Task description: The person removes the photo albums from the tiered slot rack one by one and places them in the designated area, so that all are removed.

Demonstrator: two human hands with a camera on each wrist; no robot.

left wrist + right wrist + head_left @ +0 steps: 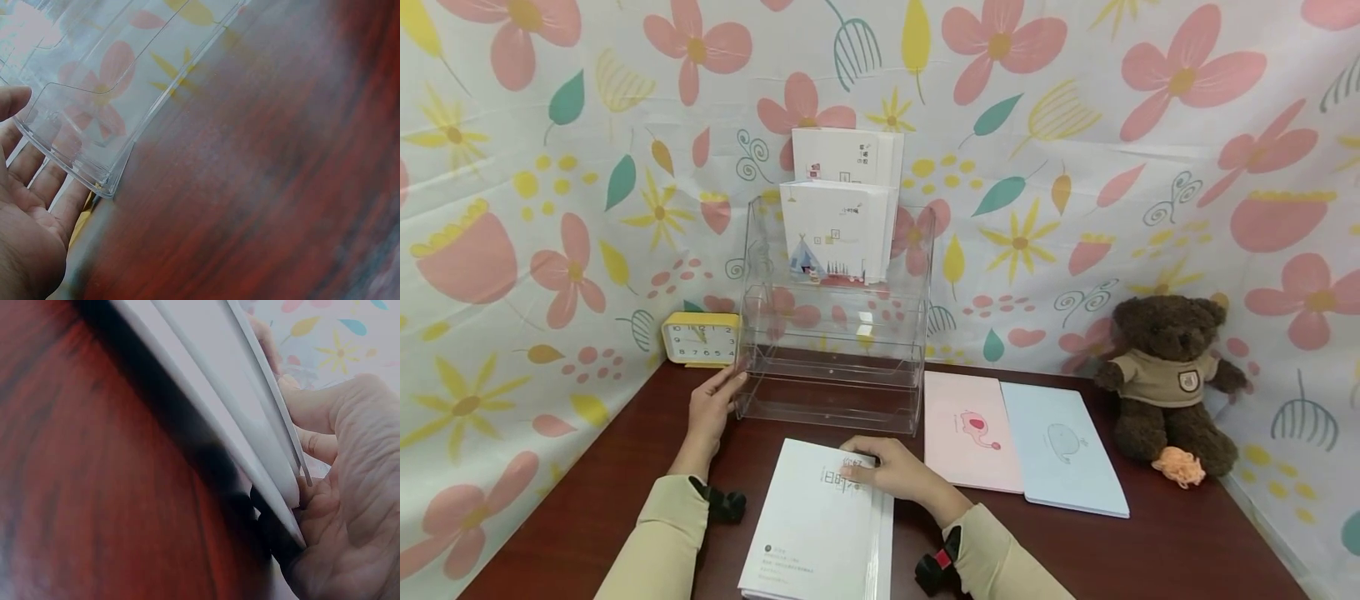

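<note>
A clear plastic display rack [831,408] stands against the back wall. My left hand [710,410] holds its left side edge, thumb on one face and fingers behind the panel, as the left wrist view shows on the rack's corner [94,144]. In front of the rack lies a stack of white notebooks [812,525], the top one printed with dark characters. My right hand [891,471] pinches the top notebook [265,369] at its upper right edge, which is a little raised from those beneath. More white notebooks [835,225] with a tent drawing stand in the rack's upper tiers.
A yellow clock [702,340] sits left of the rack. To the right lie a pink notebook [966,433] and a light blue notebook [1063,450]. A brown teddy bear [1172,375] with an orange yarn ball [1180,467] sits at the far right on the dark table [587,483].
</note>
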